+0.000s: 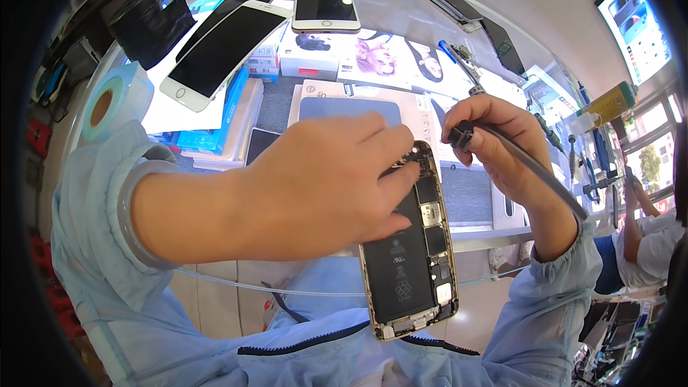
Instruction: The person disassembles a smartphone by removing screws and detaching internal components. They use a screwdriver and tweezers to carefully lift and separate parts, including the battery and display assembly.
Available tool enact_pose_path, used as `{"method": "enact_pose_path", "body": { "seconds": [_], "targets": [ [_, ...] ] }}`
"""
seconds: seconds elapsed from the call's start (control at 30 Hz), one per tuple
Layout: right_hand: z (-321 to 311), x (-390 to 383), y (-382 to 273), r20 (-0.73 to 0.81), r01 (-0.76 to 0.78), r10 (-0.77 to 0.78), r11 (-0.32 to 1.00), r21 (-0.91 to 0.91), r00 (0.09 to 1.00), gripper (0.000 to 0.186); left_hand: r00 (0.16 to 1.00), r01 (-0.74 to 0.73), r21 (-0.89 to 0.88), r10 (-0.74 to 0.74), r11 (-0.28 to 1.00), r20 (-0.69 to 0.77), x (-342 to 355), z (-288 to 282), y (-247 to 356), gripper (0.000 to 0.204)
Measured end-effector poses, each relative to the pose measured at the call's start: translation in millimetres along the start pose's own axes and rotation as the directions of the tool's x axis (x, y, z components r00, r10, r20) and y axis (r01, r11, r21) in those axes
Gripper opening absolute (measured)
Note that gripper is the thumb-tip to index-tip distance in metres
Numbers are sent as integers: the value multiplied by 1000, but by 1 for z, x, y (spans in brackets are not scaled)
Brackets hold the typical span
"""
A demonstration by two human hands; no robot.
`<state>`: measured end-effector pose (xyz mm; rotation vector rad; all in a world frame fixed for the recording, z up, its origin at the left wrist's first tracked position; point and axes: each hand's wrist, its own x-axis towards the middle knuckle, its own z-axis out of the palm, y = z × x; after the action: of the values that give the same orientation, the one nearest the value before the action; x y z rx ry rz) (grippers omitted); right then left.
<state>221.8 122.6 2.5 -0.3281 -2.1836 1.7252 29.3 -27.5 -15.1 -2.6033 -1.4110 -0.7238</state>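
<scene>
My left hand [337,179] reaches across from the left and grips an opened smartphone [401,265] by its upper part. The phone stands tilted, its screen off. A black battery fills much of its inside, with small boards and metal shields along the right side. My fingers cover its upper left. To the right of the phone's top end, my right hand [509,136] pinches a small black part [461,136] between thumb and fingers. From that hand a long, thin, dark grey strip [534,165] runs back along the wrist; whether it joins the black part I cannot tell.
A glass counter bears two white-framed phones [226,57] [326,3], stacked boxes [309,54], a tape roll [107,104] and a blue-handled tool [459,61]. A yellow-green bottle [609,104] stands at the right. Another person [648,244] is at the far right.
</scene>
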Motion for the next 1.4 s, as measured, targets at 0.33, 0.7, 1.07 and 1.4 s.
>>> {"method": "enact_pose_path", "body": {
  "seconds": [0.33,0.7,1.07,1.4],
  "targets": [
    [-8,0,2,175,0,-107,853,521,979,28,998,54,74,-53,996,-18,4,2,-18,45],
    [-9,-1,3,222,-4,-139,840,542,965,29,998,57,75,-57,996,3,3,1,-19,45],
    [-26,6,5,33,118,-144,906,407,989,24,986,51,125,-30,991,-167,7,3,-32,42],
    [-56,18,7,-143,203,-169,939,277,975,20,994,3,98,-14,995,112,-6,-12,30,65]
  ]
}}
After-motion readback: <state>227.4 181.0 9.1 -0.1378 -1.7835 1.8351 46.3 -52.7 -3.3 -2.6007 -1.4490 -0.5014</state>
